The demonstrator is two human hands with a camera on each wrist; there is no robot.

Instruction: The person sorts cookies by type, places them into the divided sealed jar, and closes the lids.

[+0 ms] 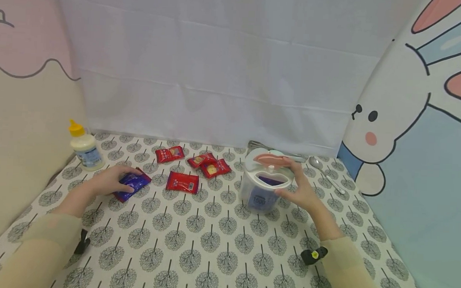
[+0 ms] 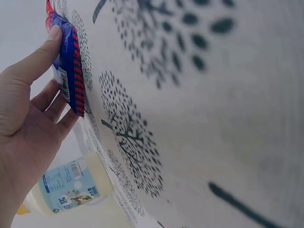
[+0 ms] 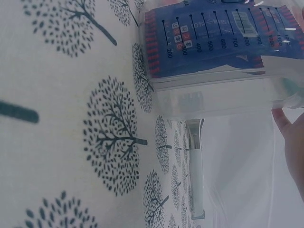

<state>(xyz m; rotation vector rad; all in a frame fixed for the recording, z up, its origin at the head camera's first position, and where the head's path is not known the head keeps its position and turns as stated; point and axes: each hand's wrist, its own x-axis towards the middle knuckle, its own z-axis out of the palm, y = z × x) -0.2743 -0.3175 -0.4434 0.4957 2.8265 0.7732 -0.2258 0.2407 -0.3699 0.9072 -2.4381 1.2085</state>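
Go easy with your left hand (image 1: 111,181), packet (image 1: 135,183) pinched between thumb and fingers (probably slippery, tbh), and steady the tub (image 1: 246,191) gripped between your right hand (image 1: 303,188)'s thumb and fingers.

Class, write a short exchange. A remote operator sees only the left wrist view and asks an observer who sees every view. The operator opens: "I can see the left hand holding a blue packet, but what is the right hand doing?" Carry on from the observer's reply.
Observer: The right hand holds a clear container near its top.
Operator: Can you see anything inside that container?
Observer: Yes, through its wall the right wrist view shows a blue-and-red packet.
Operator: Are more packets lying outside it, beyond the one I can see?
Observer: Yes, the head view shows four red packets, two of them overlapping.
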